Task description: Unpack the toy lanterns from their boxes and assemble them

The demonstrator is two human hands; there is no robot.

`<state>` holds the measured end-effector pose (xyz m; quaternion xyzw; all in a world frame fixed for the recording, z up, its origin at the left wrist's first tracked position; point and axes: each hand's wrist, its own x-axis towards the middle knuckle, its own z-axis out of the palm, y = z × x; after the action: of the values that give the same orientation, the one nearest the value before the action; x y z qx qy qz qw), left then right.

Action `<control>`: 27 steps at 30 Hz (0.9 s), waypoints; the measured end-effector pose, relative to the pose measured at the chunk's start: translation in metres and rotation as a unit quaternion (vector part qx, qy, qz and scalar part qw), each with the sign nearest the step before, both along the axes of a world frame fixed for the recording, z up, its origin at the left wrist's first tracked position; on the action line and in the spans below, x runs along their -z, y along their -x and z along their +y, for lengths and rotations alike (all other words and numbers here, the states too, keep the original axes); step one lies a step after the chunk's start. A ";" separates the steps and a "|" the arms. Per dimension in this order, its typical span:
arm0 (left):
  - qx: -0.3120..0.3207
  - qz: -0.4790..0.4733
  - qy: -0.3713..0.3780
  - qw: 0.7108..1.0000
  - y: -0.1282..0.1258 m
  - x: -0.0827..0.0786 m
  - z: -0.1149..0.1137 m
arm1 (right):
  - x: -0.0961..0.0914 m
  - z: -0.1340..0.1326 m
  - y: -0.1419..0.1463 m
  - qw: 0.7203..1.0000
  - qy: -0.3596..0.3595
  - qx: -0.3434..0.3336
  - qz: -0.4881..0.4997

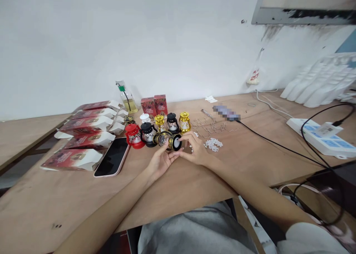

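At table centre, both hands hold a mini lantern (168,139) tipped on its side. Left hand (160,161) cradles it from below; right hand (196,150) pinches the base end. Looks like base work. Next move needs a steady left grip and fine right-finger control. Red lantern (133,135) stands just behind.

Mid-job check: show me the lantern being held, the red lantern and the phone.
held lantern (167,139), head view, middle of its body, lying sideways.
red lantern (134,136), head view, its glass body.
phone (112,157), head view, middle of its dark screen.
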<state>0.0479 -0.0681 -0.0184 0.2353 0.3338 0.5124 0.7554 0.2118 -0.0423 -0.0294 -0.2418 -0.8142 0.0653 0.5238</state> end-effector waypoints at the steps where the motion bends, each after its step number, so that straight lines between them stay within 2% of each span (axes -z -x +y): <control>1: -0.001 -0.004 -0.001 1.000 0.000 0.000 0.000 | 0.001 0.000 0.000 1.000 -0.002 0.001 0.002; 5: -0.008 0.023 -0.006 1.000 -0.002 0.001 -0.001 | 0.000 0.003 -0.003 0.997 -0.077 0.019 -0.022; 8: -0.016 0.052 -0.001 0.999 -0.004 0.000 -0.001 | -0.001 0.005 -0.006 0.985 -0.154 0.031 -0.065; 11: -0.018 0.045 0.007 0.999 -0.004 0.000 0.000 | 0.000 0.007 -0.007 0.973 -0.200 0.035 -0.107; 16: 0.000 0.035 0.018 0.999 -0.003 -0.002 0.001 | 0.004 0.009 -0.005 0.962 -0.214 0.057 -0.159; 22: 0.009 0.036 0.026 0.999 -0.003 -0.004 0.001 | 0.001 0.006 -0.002 0.954 -0.252 0.080 -0.139; 27: 0.019 0.047 0.021 0.998 -0.001 -0.003 0.003 | 0.001 0.004 -0.003 0.953 -0.250 0.095 -0.144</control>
<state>0.0485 -0.0647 -0.0159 0.2495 0.3754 0.4789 0.7533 0.2144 -0.0378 -0.0303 -0.1867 -0.8445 -0.2258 0.4484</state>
